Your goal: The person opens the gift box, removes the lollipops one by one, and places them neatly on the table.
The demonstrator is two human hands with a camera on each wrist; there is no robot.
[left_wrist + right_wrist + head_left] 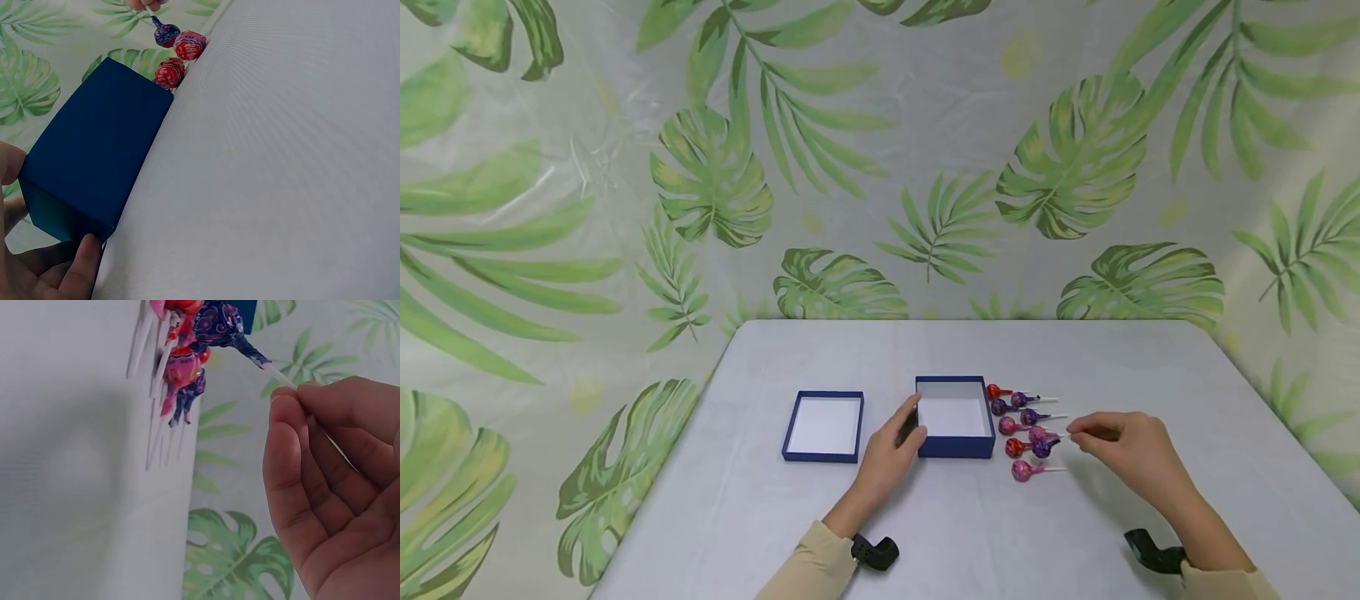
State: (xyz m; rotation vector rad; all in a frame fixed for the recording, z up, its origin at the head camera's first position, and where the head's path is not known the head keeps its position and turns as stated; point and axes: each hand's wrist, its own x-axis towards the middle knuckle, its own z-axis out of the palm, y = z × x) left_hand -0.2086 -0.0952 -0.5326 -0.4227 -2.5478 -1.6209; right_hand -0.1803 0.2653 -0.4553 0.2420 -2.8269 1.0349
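Purple lollipop [1042, 447] pinched by right hand [1123, 450]; left hand [891, 454] grips unlabelled blue box [955, 417].

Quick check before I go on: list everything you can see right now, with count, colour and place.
table: one, pale grey, in front of a leaf-print backdrop.
open box: one, dark blue with white inside, table centre.
box lid: one, dark blue with white inside, lying left of the box.
lollipops: about nine, in red, pink and purple wrappers with white sticks, clustered right of the box.
purple lollipop: one, its stick pinched by the right hand.
left hand: holds the box's near left corner.
right hand: right of the lollipops, pinching the stick.
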